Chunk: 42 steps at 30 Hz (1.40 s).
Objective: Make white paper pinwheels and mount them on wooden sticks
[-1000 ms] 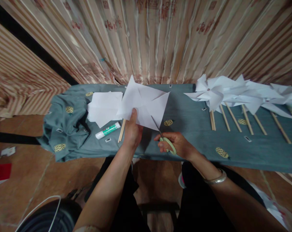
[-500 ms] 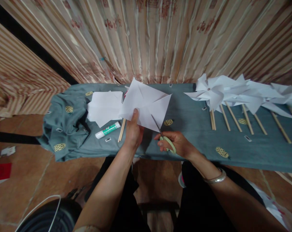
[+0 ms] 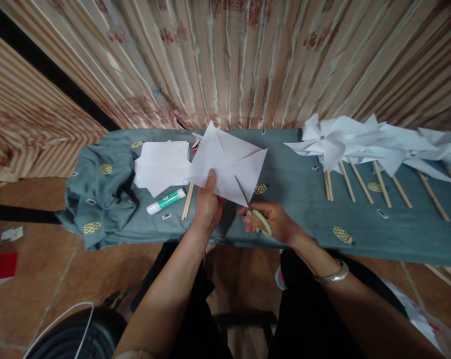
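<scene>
My left hand grips a square sheet of white paper by its near left part, thumb on top. Slits run inward from the sheet's far and right corners. My right hand holds scissors with pale green handles. One dark blade lies over the sheet at its near corner, pointing toward the middle; the other blade is hidden by the paper. Left of the sheet rests a stack of white paper. A glue stick and some wooden sticks lie close to my left hand.
Several white paper pinwheels with wooden sticks lie along the right side of the cloth-covered table. A small red item shows behind the sheet. Bunched cloth covers the left end, and a pleated curtain hangs behind.
The paper sheet and my left hand have shifted slightly to the right. My right hand and the scissors have barely moved, with the blade still at the near corner.
</scene>
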Each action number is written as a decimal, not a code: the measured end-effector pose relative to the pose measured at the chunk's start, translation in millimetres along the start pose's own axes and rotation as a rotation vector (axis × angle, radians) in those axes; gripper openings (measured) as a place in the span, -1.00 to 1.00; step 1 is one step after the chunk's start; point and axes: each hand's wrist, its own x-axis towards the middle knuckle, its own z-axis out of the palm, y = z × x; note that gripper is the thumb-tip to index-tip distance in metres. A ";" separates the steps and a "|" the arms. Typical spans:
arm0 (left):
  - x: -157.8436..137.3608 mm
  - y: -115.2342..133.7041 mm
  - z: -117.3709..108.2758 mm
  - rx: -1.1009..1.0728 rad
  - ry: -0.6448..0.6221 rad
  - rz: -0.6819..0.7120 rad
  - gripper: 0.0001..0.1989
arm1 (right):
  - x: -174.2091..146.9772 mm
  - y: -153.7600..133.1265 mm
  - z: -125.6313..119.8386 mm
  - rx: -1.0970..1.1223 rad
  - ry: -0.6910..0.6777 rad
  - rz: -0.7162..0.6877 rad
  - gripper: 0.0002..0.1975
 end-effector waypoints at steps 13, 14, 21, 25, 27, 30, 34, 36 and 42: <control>-1.2 1.7 1.1 -0.008 0.018 -0.010 -0.67 | 0.4 0.0 2.8 0.043 0.013 0.005 -0.47; -1.4 1.5 1.2 -0.009 0.021 -0.018 -0.67 | 0.4 -0.2 2.8 0.039 0.011 0.004 -0.48; -2.4 -0.4 1.0 -0.018 0.020 -0.047 -0.68 | 1.5 1.2 1.4 0.009 0.025 -0.006 -0.46; -3.2 -1.0 1.3 -0.015 0.009 -0.041 -0.65 | 1.6 2.4 0.9 -0.001 0.029 -0.013 -0.48; -3.4 -1.4 1.2 -0.017 -0.003 -0.036 -0.64 | 1.5 2.4 0.7 -0.001 0.028 -0.012 -0.48; -3.2 -1.9 0.6 -0.019 0.002 -0.037 -0.64 | 1.8 2.4 1.0 -0.001 0.022 -0.016 -0.49; -3.2 -1.3 0.5 -0.018 0.007 -0.046 -0.66 | 2.6 3.3 2.3 0.010 0.039 -0.025 -0.50; -3.7 -0.5 1.0 -0.018 0.003 -0.050 -0.68 | 2.9 3.6 2.9 0.014 0.044 -0.025 -0.50; -4.9 0.7 2.5 -0.027 0.041 -0.069 -0.65 | 2.7 3.2 2.7 -0.018 0.031 -0.046 -0.51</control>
